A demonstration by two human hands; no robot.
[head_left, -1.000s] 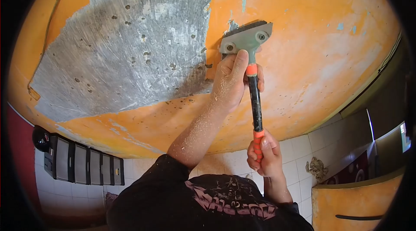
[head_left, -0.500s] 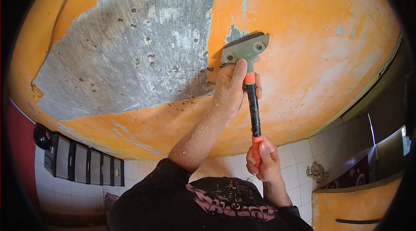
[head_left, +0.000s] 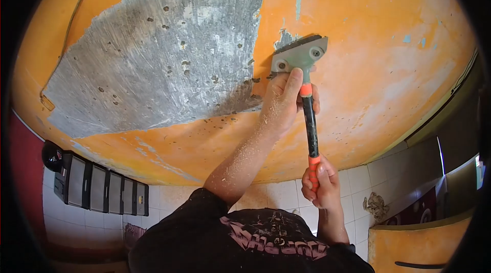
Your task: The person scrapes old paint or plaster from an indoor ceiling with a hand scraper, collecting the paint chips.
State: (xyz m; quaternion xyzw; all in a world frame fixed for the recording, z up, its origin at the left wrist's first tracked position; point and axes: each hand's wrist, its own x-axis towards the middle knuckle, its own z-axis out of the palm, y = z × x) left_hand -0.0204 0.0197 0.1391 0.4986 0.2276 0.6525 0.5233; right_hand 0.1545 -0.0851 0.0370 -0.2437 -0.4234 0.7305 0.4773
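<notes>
Paint-scraping, I reckon: left hand (head_left: 280, 103) and right hand (head_left: 327, 187) grip a long green-grey, black-and-orange-handled scraper (head_left: 300, 57), just right of the ragged grey patch (head_left: 148, 63) on the orange wall (head_left: 368, 83); next stroke wants steady pressure.

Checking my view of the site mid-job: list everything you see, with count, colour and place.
scraper: one, grey-green head, black and orange handle, at the wall
wall: one, orange, upper view
bare patch: one large, grey, left of the scraper
cable: one, brownish, upper left
drawers: one unit, black and grey, lower left
round object: one, black, by the drawers' left end
floor: one, white tiles, below the wall
cloth: one, crumpled, brownish, right floor
ledge: one, orange, lower right
red surface: one, left edge
shirt: one, black, pinkish print, bottom centre
left hand: one, bare, around the scraper's neck
right hand: one, bare, around its lower grip
</notes>
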